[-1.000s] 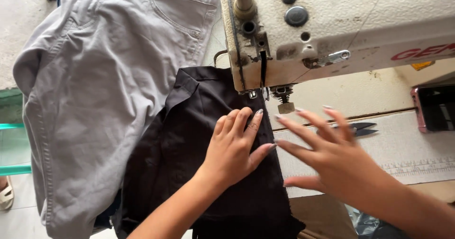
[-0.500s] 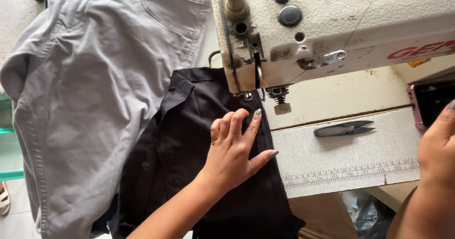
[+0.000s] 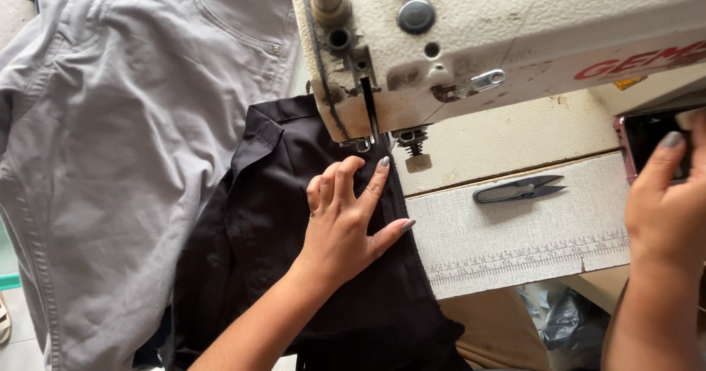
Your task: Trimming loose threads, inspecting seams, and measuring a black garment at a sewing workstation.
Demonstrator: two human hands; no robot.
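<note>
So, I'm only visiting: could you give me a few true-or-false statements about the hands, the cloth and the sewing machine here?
1. The left hand lies flat on the black garment. True.
2. The thread snips are in the right hand. False: they lie on the machine table, untouched.
3. A grey garment lies left of the black one. True.
4. The right hand rests on the black garment. False: it is at the far right, touching a dark-screened phone.
5. The sewing machine is black. False: it is off-white.

Phone [image 3: 651,139] partly behind right hand [image 3: 665,209]
</note>
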